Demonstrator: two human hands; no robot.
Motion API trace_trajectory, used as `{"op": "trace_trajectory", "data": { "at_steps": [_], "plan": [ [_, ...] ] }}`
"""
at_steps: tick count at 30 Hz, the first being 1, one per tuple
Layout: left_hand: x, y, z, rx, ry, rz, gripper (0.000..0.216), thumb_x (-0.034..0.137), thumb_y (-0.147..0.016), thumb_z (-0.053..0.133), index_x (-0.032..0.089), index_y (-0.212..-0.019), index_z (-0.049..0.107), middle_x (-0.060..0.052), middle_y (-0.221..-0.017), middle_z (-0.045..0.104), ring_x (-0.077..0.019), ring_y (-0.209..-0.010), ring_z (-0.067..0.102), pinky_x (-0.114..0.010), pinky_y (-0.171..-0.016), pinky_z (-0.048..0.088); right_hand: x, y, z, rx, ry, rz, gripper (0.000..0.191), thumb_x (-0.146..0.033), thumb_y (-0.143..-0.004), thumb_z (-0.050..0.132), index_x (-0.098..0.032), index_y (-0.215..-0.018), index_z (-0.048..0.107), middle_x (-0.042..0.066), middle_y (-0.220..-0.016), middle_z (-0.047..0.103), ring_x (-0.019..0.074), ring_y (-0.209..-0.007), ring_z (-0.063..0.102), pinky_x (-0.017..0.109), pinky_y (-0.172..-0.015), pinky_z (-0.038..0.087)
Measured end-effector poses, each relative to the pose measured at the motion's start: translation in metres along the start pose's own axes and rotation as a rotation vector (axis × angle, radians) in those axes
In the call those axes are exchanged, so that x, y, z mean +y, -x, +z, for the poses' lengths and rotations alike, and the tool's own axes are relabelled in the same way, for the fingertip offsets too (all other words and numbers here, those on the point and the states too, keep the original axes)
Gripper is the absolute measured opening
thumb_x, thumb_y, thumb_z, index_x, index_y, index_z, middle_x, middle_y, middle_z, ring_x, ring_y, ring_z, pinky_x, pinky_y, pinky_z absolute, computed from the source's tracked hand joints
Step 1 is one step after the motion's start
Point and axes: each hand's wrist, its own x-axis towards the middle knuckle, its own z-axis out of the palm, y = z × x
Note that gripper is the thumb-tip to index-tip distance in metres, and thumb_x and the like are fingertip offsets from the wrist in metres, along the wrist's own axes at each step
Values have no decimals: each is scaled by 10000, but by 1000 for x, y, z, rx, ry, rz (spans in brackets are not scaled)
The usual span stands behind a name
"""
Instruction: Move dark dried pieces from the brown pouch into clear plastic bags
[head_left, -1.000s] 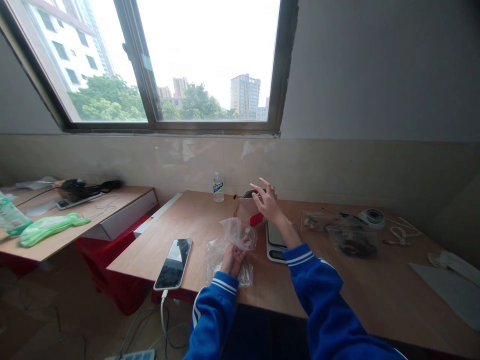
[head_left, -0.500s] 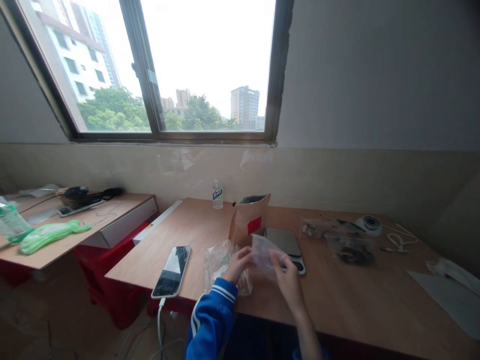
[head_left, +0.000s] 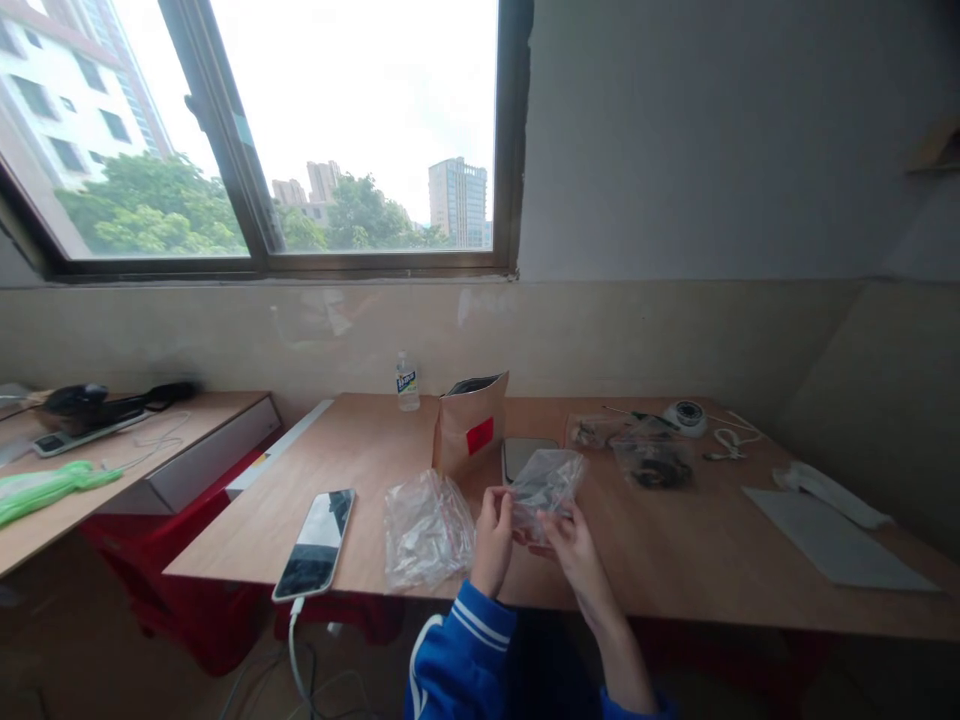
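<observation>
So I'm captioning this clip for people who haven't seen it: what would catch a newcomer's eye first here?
First, the small clear plastic bag held up by both the left hand and the right hand over the near edge of the wooden table. Just behind it stands an open brown paper pouch with a red label, and to the left lie a crumpled pile of clear plastic bags and a black smartphone on a white cable.
</observation>
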Motion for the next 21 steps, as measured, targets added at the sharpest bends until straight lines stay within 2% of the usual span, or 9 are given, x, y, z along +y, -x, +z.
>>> {"op": "trace_trajectory", "data": {
  "at_steps": [4,8,10,13,16,19,21],
  "plan": [
    [11,1,-22,62,13,-11,412,534,-711,599,141,-830,561,-5,-694,546,-104,-561,513,-183,-402,407,-3,2,-1,-29,-68,18,711,-409,-549,823,-175,-1109,454,35,-840,682,106,-502,570,269,-522,512],
    [20,6,-43,106,38,-51,441,520,-640,670,122,-814,590,-5,-643,560,-90,-518,506,-171,-387,386,-6,6,0,-102,-91,67,648,-361,-568,821,-175,-1097,497,29,-858,687,67,-483,528,231,-512,482],
    [18,11,-50,140,55,-92,477,533,-597,689,119,-808,583,15,-600,540,-70,-444,468,-175,-360,368,-6,7,0,-142,-78,89,625,-371,-574,815,-176,-1089,519,24,-843,689,70,-487,531,230,-513,479],
    [12,20,-65,280,56,-168,532,546,-546,702,121,-830,556,40,-582,520,-49,-368,427,-180,-330,355,-2,3,-5,-168,-31,118,584,-404,-585,798,-171,-1065,559,27,-813,695,93,-521,566,238,-540,487],
    [9,27,-89,425,34,-212,505,503,-577,694,129,-870,522,18,-624,552,-65,-386,478,-189,-349,394,2,-2,-19,-66,26,136,498,-455,-618,755,-172,-1001,611,42,-821,705,116,-562,599,241,-565,493],
    [12,32,-109,512,3,-227,415,410,-670,648,143,-936,472,-22,-706,592,-94,-443,547,-214,-402,452,2,-5,-35,-8,67,141,431,-477,-654,701,-180,-961,645,61,-857,711,149,-610,623,256,-565,498],
    [16,34,-115,550,-72,-215,397,361,-715,608,157,-1010,439,-17,-728,580,-120,-499,583,-242,-443,486,0,-8,-45,16,100,109,425,-484,-664,668,-180,-960,651,69,-870,710,174,-644,633,271,-572,503]
  ]
}}
